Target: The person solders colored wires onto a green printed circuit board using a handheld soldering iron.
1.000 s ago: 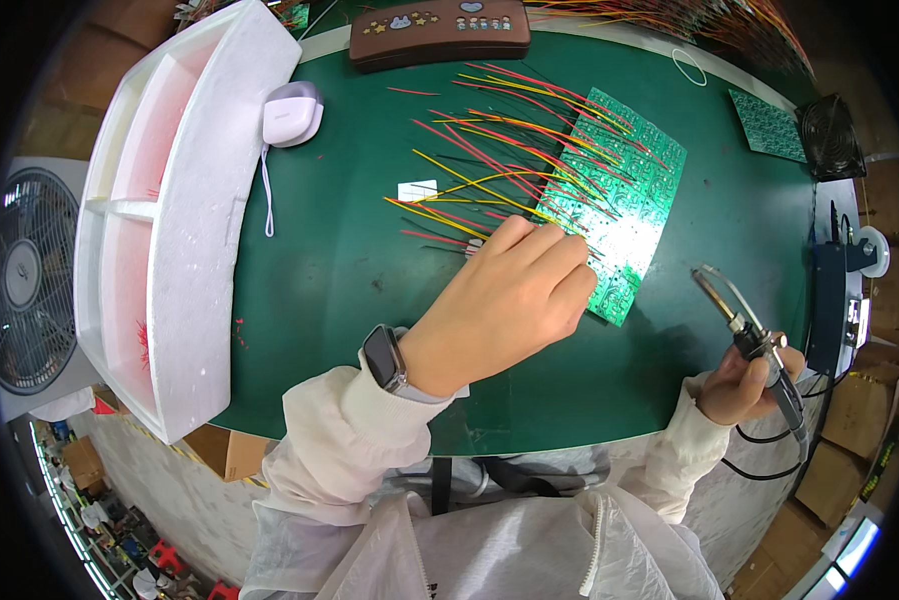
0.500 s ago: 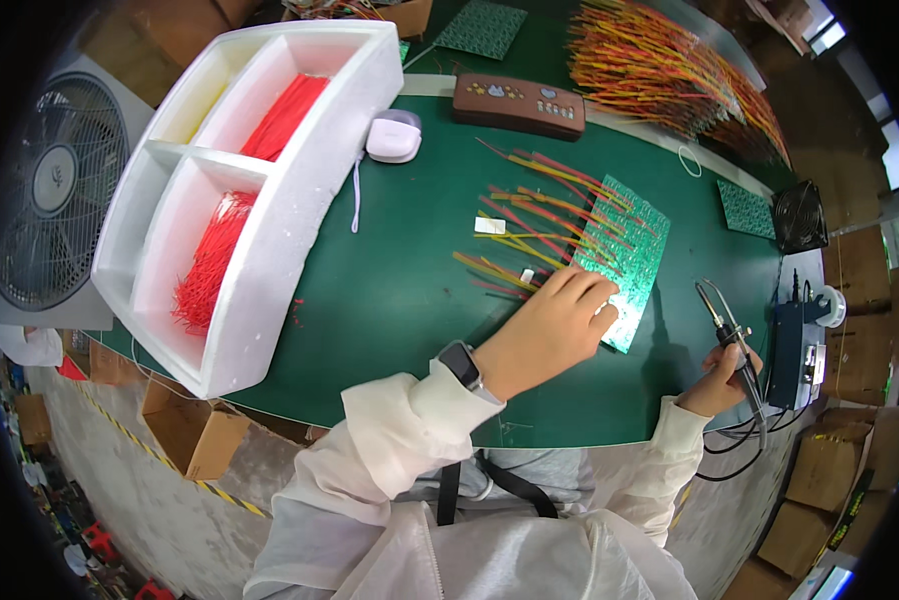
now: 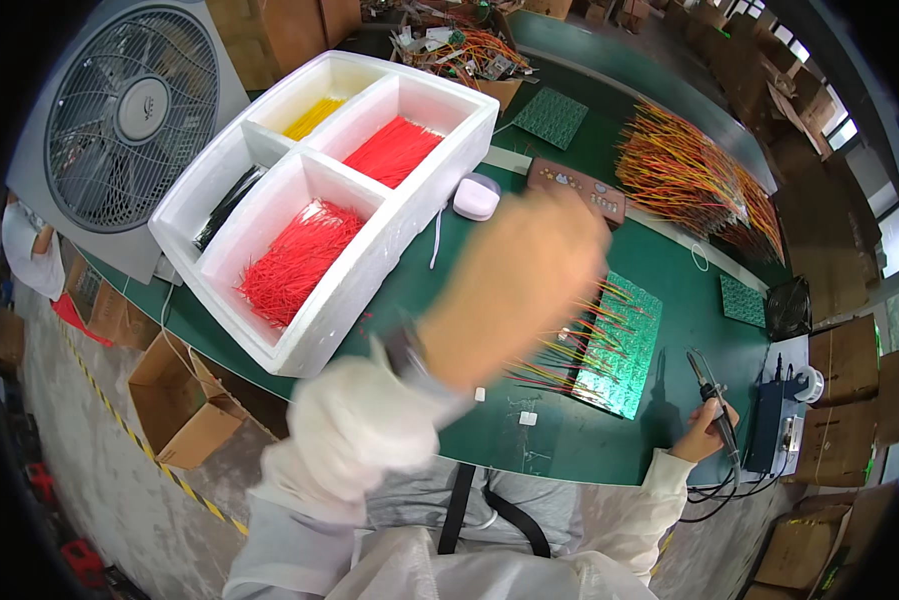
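My left hand [image 3: 524, 280], smeared by motion, is raised over the table between the foam box and the circuit board. It covers part of a brown pencil case [image 3: 574, 185], and its fingers cannot be made out. A green circuit board [image 3: 629, 375] lies on the mat with several red and yellow wires [image 3: 601, 325] sticking out past its left edge. To the right of the board, my right hand [image 3: 697, 440] is closed around a soldering iron [image 3: 724, 428], whose tip points up and away. Two small white pieces, one of them a square tag [image 3: 527, 418], lie near the front edge.
On the left stands a white foam box [image 3: 374, 275] holding red wires [image 3: 299, 265], yellow wires [image 3: 314, 117] and a black bundle [image 3: 231, 205]. A fan [image 3: 141, 110] is beyond it. A large wire pile [image 3: 694, 175] lies far right; a blue soldering station [image 3: 764, 430] stands near right.
My left hand has lifted off the circuit board and moved up and away toward the pencil case. The view has shifted leftward. My right hand still grips the soldering iron.
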`<state>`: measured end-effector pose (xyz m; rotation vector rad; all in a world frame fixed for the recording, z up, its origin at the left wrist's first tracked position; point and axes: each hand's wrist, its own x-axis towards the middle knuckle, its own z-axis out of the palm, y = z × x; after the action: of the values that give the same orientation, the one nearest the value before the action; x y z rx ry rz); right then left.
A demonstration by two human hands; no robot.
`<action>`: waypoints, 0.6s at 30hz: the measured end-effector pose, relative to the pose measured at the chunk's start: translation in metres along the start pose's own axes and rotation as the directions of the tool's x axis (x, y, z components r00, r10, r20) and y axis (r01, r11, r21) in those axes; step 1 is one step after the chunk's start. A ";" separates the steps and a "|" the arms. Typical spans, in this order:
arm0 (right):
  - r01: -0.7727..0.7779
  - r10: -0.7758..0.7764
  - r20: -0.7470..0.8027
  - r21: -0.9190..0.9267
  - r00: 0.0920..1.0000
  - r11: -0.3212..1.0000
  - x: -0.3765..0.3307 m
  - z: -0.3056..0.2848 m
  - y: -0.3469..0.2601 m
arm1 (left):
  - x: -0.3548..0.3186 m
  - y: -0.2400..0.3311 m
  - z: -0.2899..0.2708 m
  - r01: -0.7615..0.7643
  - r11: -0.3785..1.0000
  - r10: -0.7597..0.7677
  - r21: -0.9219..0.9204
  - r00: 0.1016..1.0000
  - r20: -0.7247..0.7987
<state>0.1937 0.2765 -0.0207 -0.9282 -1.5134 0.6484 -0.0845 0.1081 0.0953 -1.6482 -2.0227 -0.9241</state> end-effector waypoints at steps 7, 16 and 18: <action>-0.026 0.025 0.035 0.037 0.999 0.999 -0.005 0.015 -0.006 | 0.012 -0.235 -0.008 0.432 0.860 -0.433 0.271 0.900 -0.060; -0.014 0.013 -0.057 -0.015 0.998 1.000 0.001 0.010 0.000 | 0.014 -0.241 0.017 0.423 0.902 -0.429 0.083 0.862 0.271; -0.007 0.006 -0.065 -0.018 0.998 1.000 -0.001 0.008 -0.001 | 0.013 -0.242 0.017 0.438 0.897 -0.440 0.066 0.865 0.241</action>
<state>0.1857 0.2762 -0.0211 -0.9595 -1.4614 0.6048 -0.3190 0.1053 0.0303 -1.3750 -2.6458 -0.8770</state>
